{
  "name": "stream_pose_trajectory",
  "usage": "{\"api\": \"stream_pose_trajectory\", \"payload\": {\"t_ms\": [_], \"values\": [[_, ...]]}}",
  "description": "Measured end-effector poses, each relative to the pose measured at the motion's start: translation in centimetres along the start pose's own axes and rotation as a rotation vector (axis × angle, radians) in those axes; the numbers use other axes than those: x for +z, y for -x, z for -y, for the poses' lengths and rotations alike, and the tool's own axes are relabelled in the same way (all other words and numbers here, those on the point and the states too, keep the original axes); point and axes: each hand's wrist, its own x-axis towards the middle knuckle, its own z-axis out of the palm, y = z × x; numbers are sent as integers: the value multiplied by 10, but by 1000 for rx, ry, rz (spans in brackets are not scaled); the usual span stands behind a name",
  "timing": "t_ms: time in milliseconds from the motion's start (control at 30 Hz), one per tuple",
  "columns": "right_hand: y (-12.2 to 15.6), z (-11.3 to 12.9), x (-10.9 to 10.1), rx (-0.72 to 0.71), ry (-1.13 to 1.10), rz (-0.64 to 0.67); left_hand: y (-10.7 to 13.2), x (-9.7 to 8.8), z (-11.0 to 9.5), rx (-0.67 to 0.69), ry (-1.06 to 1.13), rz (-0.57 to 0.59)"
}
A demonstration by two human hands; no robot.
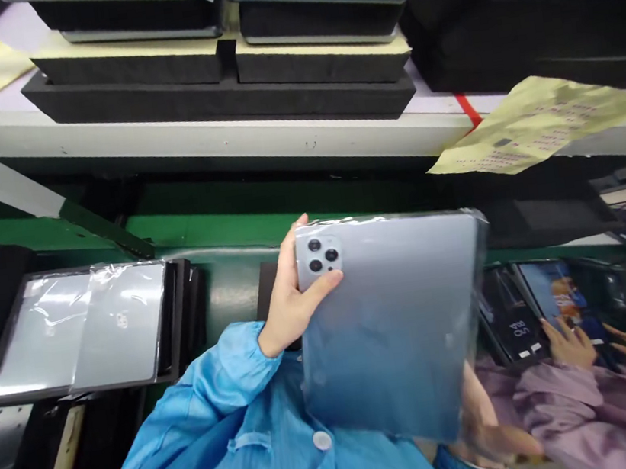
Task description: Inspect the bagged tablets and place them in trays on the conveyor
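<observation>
I hold a grey tablet [394, 324] wrapped in clear plastic film, its back with the three-lens camera cluster turned toward me. My left hand [290, 299] grips its upper left edge, thumb pressed beside the lenses. My right hand [482, 427] supports the lower right corner from behind and is mostly hidden by the tablet; its fingers curl around the edge. Both arms wear blue sleeves.
A black tray [86, 326] at the left holds film-wrapped tablets. Black foam trays [217, 78] are stacked on the white shelf above, with a yellow sheet [541, 124] hanging at the right. A co-worker's hands [575, 342] in a pink sleeve touch a lit tablet at the lower right.
</observation>
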Motion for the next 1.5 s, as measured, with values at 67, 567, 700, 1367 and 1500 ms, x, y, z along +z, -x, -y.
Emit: {"api": "stream_pose_trajectory", "payload": {"t_ms": [67, 567, 700, 1367, 1500], "values": [[2, 6, 0, 25, 73, 48, 6, 1, -23, 58, -74, 99], [-7, 32, 26, -31, 215, -53, 8, -14, -69, 757, -943, -34], [-4, 34, 31, -10, 156, -130, 32, 3, -73, 1103, -853, 99], [3, 43, 29, -88, 55, -16, 58, 0, -69, 980, -772, 288], [11, 46, 32, -43, 77, -41, 59, -1, -70, 972, -766, 293]]}}
